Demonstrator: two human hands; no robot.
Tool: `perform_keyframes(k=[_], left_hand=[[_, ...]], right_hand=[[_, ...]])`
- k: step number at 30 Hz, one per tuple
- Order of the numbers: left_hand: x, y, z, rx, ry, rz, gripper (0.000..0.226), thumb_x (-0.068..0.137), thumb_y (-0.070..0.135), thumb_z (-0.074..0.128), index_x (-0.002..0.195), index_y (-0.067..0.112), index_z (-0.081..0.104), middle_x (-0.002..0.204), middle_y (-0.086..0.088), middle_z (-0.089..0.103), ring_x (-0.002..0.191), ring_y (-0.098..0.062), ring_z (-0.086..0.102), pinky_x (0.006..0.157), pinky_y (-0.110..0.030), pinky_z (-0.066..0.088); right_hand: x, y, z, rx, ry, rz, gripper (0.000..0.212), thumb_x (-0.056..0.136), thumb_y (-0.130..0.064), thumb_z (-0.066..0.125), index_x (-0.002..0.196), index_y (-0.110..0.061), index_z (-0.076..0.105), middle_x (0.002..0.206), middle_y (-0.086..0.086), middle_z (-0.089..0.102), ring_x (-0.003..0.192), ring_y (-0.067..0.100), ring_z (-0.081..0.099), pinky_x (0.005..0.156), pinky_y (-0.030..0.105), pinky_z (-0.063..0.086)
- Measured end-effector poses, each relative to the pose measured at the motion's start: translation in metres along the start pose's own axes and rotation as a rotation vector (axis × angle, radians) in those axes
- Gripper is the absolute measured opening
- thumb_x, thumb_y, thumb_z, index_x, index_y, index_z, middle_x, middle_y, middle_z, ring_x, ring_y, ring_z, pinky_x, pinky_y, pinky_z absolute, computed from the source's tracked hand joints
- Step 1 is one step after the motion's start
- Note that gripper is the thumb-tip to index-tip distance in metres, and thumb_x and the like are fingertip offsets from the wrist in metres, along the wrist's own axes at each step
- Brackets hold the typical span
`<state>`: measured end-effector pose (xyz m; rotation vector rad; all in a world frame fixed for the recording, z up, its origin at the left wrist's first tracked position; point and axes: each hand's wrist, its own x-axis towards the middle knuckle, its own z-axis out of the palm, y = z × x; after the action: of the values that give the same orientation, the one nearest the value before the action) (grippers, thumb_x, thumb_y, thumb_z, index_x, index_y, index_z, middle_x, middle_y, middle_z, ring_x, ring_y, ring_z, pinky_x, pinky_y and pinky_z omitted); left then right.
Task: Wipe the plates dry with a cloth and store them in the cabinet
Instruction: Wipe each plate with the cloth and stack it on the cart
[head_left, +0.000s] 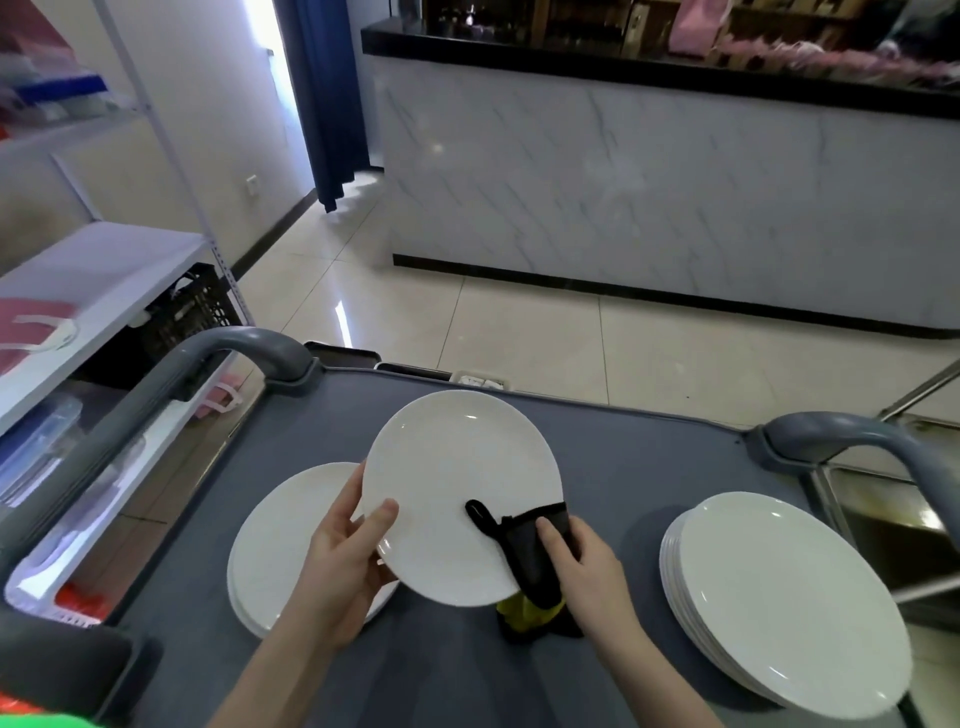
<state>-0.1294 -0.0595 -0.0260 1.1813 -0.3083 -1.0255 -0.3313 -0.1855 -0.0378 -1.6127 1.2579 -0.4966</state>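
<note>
The left hand (343, 561) is gripping 1 plate (460, 493) tilted up off the cart (649, 467) (freeing both faces) while the right hand (582, 566) is pinching the cloth (530, 545) against its rim.

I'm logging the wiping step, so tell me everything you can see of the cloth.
The cloth is black fabric, with a yellow part hanging below. It is bunched and folded over the lower right rim of the lifted white plate, a narrow black loop lying on the plate's face. The right hand grips it; the left hand holds the plate.
</note>
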Motion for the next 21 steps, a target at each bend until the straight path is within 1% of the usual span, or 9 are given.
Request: perform_keyframes(k=[2, 4, 5, 7, 10, 13, 17, 20, 21], left_hand=[[-0.001, 0.000, 0.002, -0.004, 0.002, 0.011, 0.058, 0.081, 0.020, 0.063, 0.135, 0.038, 0.053, 0.119, -0.005, 0.071, 0.103, -0.028, 0.070, 0.079, -0.050, 0.059], [-0.002, 0.001, 0.004, -0.004, 0.010, 0.028, 0.056, 0.083, 0.017, 0.062, 0.132, 0.041, 0.055, 0.118, -0.005, 0.071, 0.102, -0.028, 0.070, 0.081, -0.051, 0.058], [-0.003, 0.000, 0.006, -0.002, 0.013, 0.035, 0.054, 0.085, 0.015, 0.061, 0.132, 0.041, 0.055, 0.118, -0.005, 0.071, 0.102, -0.028, 0.070, 0.081, -0.051, 0.058], [-0.004, -0.002, 0.009, 0.003, 0.021, 0.041, 0.052, 0.093, 0.009, 0.057, 0.134, 0.040, 0.054, 0.119, -0.005, 0.071, 0.101, -0.028, 0.070, 0.080, -0.050, 0.058], [-0.007, -0.005, 0.015, 0.030, 0.038, 0.034, 0.051, 0.097, 0.006, 0.053, 0.134, 0.040, 0.054, 0.117, -0.006, 0.071, 0.097, -0.026, 0.071, 0.076, -0.043, 0.061], [-0.008, -0.005, 0.021, 0.095, 0.049, 0.060, 0.049, 0.098, 0.006, 0.052, 0.129, 0.045, 0.056, 0.113, -0.002, 0.073, 0.096, -0.024, 0.072, 0.069, -0.036, 0.061], [-0.007, 0.003, 0.024, 0.244, 0.013, 0.109, 0.051, 0.100, 0.006, 0.049, 0.118, 0.052, 0.060, 0.109, 0.000, 0.074, 0.094, -0.024, 0.072, 0.066, -0.037, 0.060], [-0.003, 0.015, 0.023, 0.428, -0.093, 0.168, 0.049, 0.101, 0.008, 0.048, 0.124, 0.050, 0.056, 0.106, -0.004, 0.074, 0.093, -0.028, 0.070, 0.071, -0.046, 0.060], [-0.001, 0.020, 0.023, 0.506, -0.117, 0.196, 0.048, 0.102, 0.009, 0.049, 0.125, 0.051, 0.055, 0.105, -0.001, 0.073, 0.092, -0.024, 0.070, 0.071, -0.042, 0.060]], right_hand=[[-0.001, 0.002, 0.001, 0.110, -0.013, 0.035, 0.017, 0.092, -0.042, 0.056, 0.104, -0.031, 0.062, 0.098, -0.023, 0.068, 0.102, 0.004, 0.061, 0.082, 0.021, 0.046], [-0.003, 0.003, 0.003, 0.229, 0.042, 0.117, 0.043, 0.089, -0.043, 0.062, 0.126, -0.025, 0.051, 0.123, -0.018, 0.058, 0.117, 0.007, 0.054, 0.099, 0.028, 0.043], [-0.004, 0.004, 0.006, 0.294, 0.083, 0.166, 0.048, 0.087, -0.044, 0.065, 0.127, -0.024, 0.048, 0.125, -0.015, 0.057, 0.117, 0.008, 0.054, 0.101, 0.031, 0.043], [-0.008, 0.004, 0.010, 0.395, 0.103, 0.233, 0.038, 0.086, -0.046, 0.065, 0.115, -0.022, 0.057, 0.115, -0.011, 0.064, 0.104, 0.008, 0.061, 0.089, 0.029, 0.049], [-0.011, 0.005, 0.013, 0.484, 0.001, 0.267, 0.020, 0.091, -0.039, 0.059, 0.085, -0.024, 0.072, 0.087, -0.006, 0.073, 0.082, 0.008, 0.067, 0.072, 0.031, 0.053], [-0.007, 0.008, 0.009, 0.632, -0.047, 0.248, 0.013, 0.092, -0.019, 0.062, 0.096, -0.012, 0.072, 0.096, 0.008, 0.075, 0.095, 0.025, 0.070, 0.087, 0.045, 0.053], [0.006, 0.008, -0.008, 0.678, -0.037, 0.156, 0.012, 0.086, -0.006, 0.067, 0.097, -0.005, 0.071, 0.098, 0.014, 0.074, 0.094, 0.030, 0.070, 0.080, 0.038, 0.054], [0.018, 0.003, -0.026, 0.640, -0.078, 0.081, 0.016, 0.082, -0.005, 0.070, 0.098, -0.006, 0.072, 0.098, 0.015, 0.074, 0.093, 0.030, 0.070, 0.077, 0.037, 0.056], [0.021, 0.000, -0.032, 0.606, -0.100, 0.057, 0.019, 0.081, -0.005, 0.071, 0.100, -0.007, 0.072, 0.098, 0.014, 0.074, 0.092, 0.030, 0.071, 0.077, 0.037, 0.057]])
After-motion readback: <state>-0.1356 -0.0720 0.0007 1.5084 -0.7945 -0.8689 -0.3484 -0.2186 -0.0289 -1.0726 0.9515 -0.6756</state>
